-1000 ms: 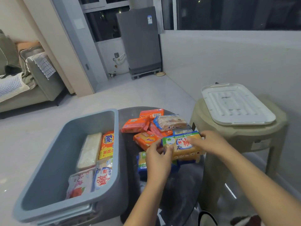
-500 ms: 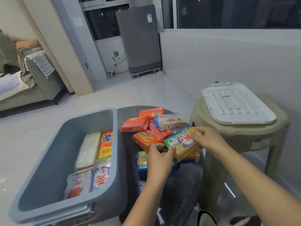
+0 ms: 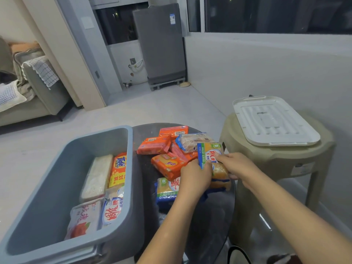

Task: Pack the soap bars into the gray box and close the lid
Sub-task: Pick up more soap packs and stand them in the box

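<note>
The open gray box [image 3: 57,187] sits at the left with several wrapped soap bars [image 3: 106,183] packed along its right side. On the dark round table [image 3: 209,216] lies a pile of orange soap packs [image 3: 167,164] and a blue-wrapped pack [image 3: 165,191]. Both hands grip a yellow soap pack with a blue-green label [image 3: 208,152], now tilted almost upright above the pile. My left hand [image 3: 194,178] holds its near lower edge; my right hand [image 3: 236,164] holds its right side. The white lid [image 3: 274,122] rests on the stool at the right.
A beige plastic stool [image 3: 276,164] stands right of the table, close to the white wall. Behind are a gray appliance [image 3: 160,42], a doorway pillar and a sofa [image 3: 28,88] at the far left. Open floor lies beyond the box.
The yellow soap pack has turned from lying flat to standing nearly on end between both hands. The hands have shifted slightly with it; the box and lid have not moved.
</note>
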Available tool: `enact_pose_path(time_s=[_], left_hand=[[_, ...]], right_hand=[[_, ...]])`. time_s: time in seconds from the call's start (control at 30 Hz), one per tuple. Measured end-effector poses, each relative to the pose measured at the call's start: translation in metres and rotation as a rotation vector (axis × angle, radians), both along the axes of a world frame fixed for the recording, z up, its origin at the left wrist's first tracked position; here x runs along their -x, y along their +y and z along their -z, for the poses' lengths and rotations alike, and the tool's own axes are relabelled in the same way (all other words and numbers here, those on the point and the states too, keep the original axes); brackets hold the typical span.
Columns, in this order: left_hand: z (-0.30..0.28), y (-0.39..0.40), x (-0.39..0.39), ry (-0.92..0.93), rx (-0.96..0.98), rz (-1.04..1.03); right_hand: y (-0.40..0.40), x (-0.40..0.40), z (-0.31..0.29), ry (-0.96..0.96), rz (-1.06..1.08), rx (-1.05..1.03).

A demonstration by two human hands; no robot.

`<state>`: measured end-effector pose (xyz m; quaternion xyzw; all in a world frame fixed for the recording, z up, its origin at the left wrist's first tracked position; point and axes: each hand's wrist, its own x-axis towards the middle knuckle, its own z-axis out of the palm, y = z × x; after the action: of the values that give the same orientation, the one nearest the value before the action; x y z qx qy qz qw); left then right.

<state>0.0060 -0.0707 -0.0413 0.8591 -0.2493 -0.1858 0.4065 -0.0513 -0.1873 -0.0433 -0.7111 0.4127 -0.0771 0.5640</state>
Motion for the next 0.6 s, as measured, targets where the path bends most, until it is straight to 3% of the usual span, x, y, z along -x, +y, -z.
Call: enact_pose_path(time_s=[0.13,0.23,0.4,0.6], left_hand=[[-0.007,-0.010,-0.009,0.114,-0.098,0.029],[-0.008,-0.013,-0.005,0.103,-0.055,0.016],[-0.006,-0.014,0.013,0.079,0.153,0.008],[-0.027,-0.010,0.026,0.219,0.496,-0.055]], right_hand=[[0.002,0.002,0.003,0.014,-0.001,-0.016],[0.002,0.004,0.003,-0.012,0.018,-0.006],[0.002,0.014,0.001,-0.124,0.112,0.004],[0.007,0.026,-0.019,-0.449,0.188,-0.050]])
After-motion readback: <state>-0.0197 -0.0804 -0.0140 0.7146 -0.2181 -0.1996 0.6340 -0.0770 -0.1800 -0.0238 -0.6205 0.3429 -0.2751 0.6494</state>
